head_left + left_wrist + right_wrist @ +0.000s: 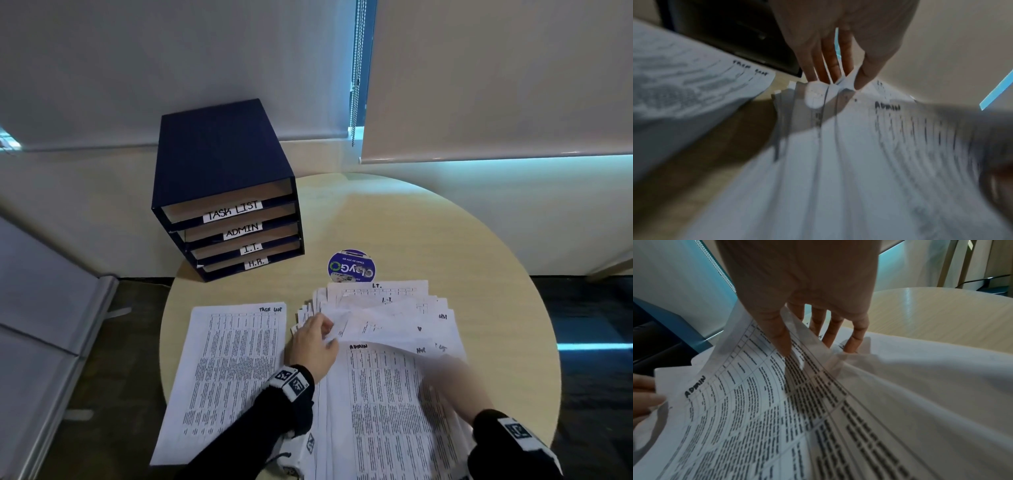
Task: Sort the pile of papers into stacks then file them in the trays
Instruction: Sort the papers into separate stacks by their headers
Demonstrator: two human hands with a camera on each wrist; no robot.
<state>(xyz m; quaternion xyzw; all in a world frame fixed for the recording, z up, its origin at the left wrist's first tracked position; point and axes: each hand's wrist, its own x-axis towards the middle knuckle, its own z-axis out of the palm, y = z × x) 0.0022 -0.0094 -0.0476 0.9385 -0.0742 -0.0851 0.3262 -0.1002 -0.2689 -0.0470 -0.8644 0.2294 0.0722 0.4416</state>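
A messy pile of printed papers lies at the table's middle and front. One sheet headed ADMIN shows on it. My left hand pinches the curled top-left corner of a lifted sheet; the left wrist view shows that pinch beside the ADMIN sheet. My right hand, blurred, is at the pile's right side. In the right wrist view its thumb lies on the ADMIN sheet with the fingers under a raised paper edge, so the hand pinches paper. A TASK LIST sheet lies apart on the left.
A dark blue tray unit stands at the back left of the round wooden table, its four slots labelled TASK LIST, ADMIN, I.T. and H.R. A round blue sticker sits behind the pile. Bare tabletop shows at the right and back.
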